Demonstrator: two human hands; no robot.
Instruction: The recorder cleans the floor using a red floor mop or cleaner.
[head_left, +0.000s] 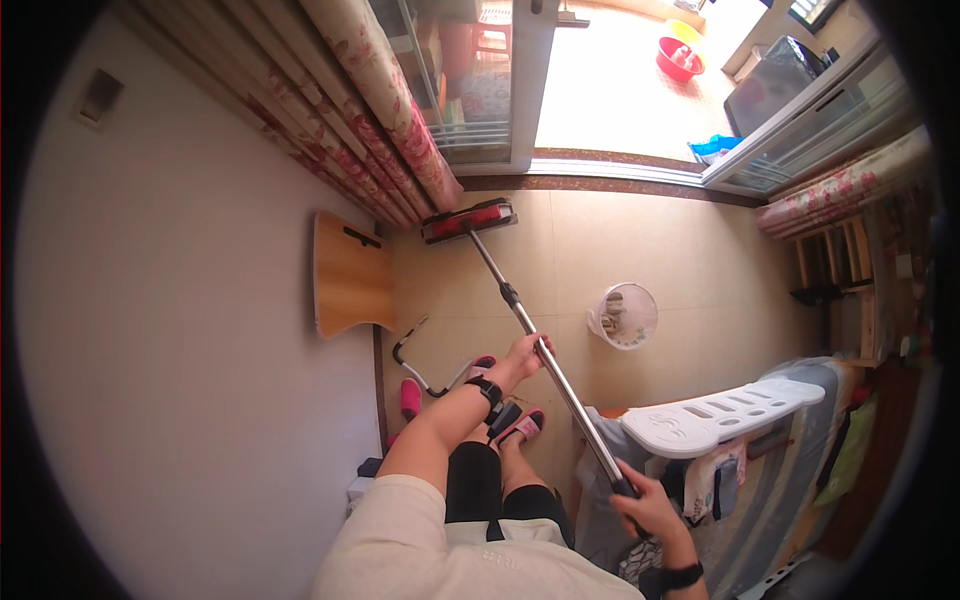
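A flat mop (578, 408) with a silver pole slants across the view from lower right to upper left. My left hand (524, 358) is closed around the middle of the pole. Its top end, with a black grip, is held in my right hand (650, 508). The red mop head (468, 219) lies on the tiled floor (580, 250), beside the bottom of the flowered curtain (425, 165) and close to the door sill. Each wrist carries a black band.
A white wastebasket (628, 318) with some contents stands right of the pole. A wooden board (350, 275) leans against the left wall, with a bent metal tube (405, 362) near it. At right is a bed with a white panel (715, 412). A red basin (680, 62) lies beyond the sliding door.
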